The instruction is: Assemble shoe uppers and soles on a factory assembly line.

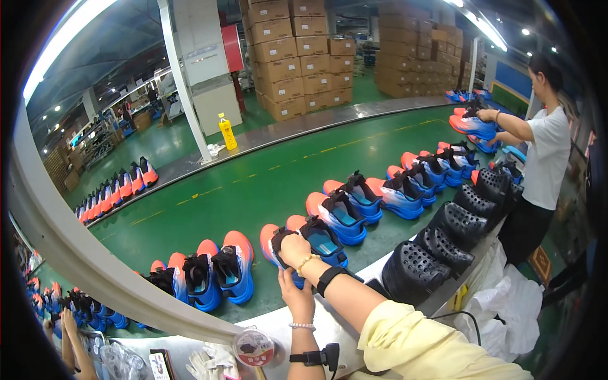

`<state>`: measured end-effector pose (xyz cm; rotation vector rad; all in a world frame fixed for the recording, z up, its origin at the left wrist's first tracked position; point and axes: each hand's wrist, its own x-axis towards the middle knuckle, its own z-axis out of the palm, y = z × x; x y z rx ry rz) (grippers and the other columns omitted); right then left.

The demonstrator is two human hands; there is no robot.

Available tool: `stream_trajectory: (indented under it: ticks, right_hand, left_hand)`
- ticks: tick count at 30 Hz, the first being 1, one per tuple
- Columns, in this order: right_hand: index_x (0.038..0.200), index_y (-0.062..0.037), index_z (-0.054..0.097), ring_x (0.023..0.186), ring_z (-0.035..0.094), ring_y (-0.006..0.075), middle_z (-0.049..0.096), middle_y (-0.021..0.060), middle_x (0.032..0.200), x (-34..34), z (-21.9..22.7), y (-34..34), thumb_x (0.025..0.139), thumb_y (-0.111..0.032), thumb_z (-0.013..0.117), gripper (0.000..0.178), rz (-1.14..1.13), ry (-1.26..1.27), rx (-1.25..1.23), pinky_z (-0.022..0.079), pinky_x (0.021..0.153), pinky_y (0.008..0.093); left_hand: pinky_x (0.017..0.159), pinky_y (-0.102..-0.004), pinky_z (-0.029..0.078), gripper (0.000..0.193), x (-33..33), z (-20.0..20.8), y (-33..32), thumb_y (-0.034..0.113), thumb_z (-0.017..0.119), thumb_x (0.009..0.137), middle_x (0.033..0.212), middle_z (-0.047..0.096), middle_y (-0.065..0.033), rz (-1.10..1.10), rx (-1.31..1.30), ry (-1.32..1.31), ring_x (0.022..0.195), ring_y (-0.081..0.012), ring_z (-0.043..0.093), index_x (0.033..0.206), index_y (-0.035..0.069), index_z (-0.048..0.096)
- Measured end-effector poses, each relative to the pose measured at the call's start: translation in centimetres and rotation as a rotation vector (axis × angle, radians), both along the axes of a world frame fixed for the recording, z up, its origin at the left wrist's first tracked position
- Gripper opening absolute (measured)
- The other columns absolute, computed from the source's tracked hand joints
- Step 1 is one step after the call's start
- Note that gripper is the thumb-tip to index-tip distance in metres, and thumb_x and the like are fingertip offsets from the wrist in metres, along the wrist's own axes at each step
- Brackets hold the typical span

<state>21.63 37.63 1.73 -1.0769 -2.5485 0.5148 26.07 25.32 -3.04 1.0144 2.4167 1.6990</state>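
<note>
Both my hands are on one running shoe (268, 238), coral at the toe, blue at the sole and black at the collar. My right hand (294, 249) is closed over its collar, its fingertips partly hidden. Lower down, my left hand (295, 289) grips the shoe round the heel. Right beside it stands a matching shoe (322, 243) with a light-blue insole. More such shoes (342, 216) run in a row to the right along the green conveyor belt (253, 190). To the left stands another pair (232, 265), toes pointing away.
Black perforated clogs (415, 271) line the near ledge at right. A white frame post (95, 234) curves across the left. A yellow drink bottle (227, 132) stands on the far ledge. A co-worker (548, 145) handles shoes at far right. White gloves (212, 362) and a round tub (253, 347) lie nearby.
</note>
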Motion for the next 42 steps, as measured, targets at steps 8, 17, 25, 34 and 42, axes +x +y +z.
stream_trajectory:
  ticks: [8, 17, 25, 34, 42]
  right_hand:
    - [0.092, -0.0010, 0.073, 0.092, 0.071, 0.0346, 0.072, 0.0207, 0.095, -0.8, -0.1, 0.7, 0.079, -0.021, 0.067, 0.024, -0.039, 0.007, -0.110, 0.057, 0.083, 0.0421]
    - [0.142, -0.0012, 0.038, 0.100, 0.066, 0.0390, 0.067, 0.0235, 0.113, 9.6, 6.1, -6.4, 0.089, -0.024, 0.064, 0.064, 0.348, 0.352, -0.276, 0.054, 0.087, 0.0420]
    - [0.127, 0.0055, 0.055, 0.116, 0.062, 0.0347, 0.065, 0.0214, 0.122, 36.8, 16.4, -6.6, 0.099, -0.008, 0.046, 0.032, -0.166, 0.654, 0.231, 0.046, 0.101, 0.0387]
    - [0.130, 0.0016, 0.053, 0.116, 0.060, 0.0332, 0.062, 0.0201, 0.125, 44.8, 5.9, 0.5, 0.082, -0.015, 0.075, 0.055, -0.342, 0.640, 0.083, 0.045, 0.101, 0.0378]
    - [0.134, -0.0023, 0.048, 0.117, 0.059, 0.0338, 0.062, 0.0214, 0.124, 46.1, 5.4, 1.2, 0.071, -0.021, 0.085, 0.075, -0.349, 0.528, -0.027, 0.044, 0.101, 0.0381]
  left_hand:
    - [0.102, -0.0465, 0.042, 0.045, -0.8, -1.2, 1.6, -0.002, 0.068, 0.077, 0.145, 0.042, -0.0260, 0.025, 0.079, -0.012, 0.126, -0.0446, 0.049, 0.120, 0.002, 0.054]
    - [0.113, -0.0421, 0.032, 0.058, -2.5, -1.4, 0.7, 0.000, 0.062, 0.087, 0.151, 0.036, -0.0236, 0.221, 0.394, -0.166, 0.139, -0.0352, 0.038, 0.141, -0.002, 0.040]
    - [0.119, -0.0485, 0.017, 0.063, 1.9, 3.2, 1.4, -0.008, 0.052, 0.086, 0.154, 0.028, -0.0219, 0.371, 0.385, 0.026, 0.146, -0.0372, 0.022, 0.145, 0.001, 0.032]
    - [0.112, -0.0456, 0.033, 0.069, 3.5, 1.2, 5.6, 0.022, 0.081, 0.075, 0.155, 0.023, -0.0249, -0.119, 0.055, 0.086, 0.139, -0.0444, 0.034, 0.135, 0.012, 0.048]
    - [0.099, -0.0425, 0.043, 0.036, 1.7, 0.9, 5.6, 0.016, 0.082, 0.071, 0.140, 0.043, -0.0280, -0.234, -0.072, 0.083, 0.120, -0.0444, 0.051, 0.093, 0.001, 0.058]
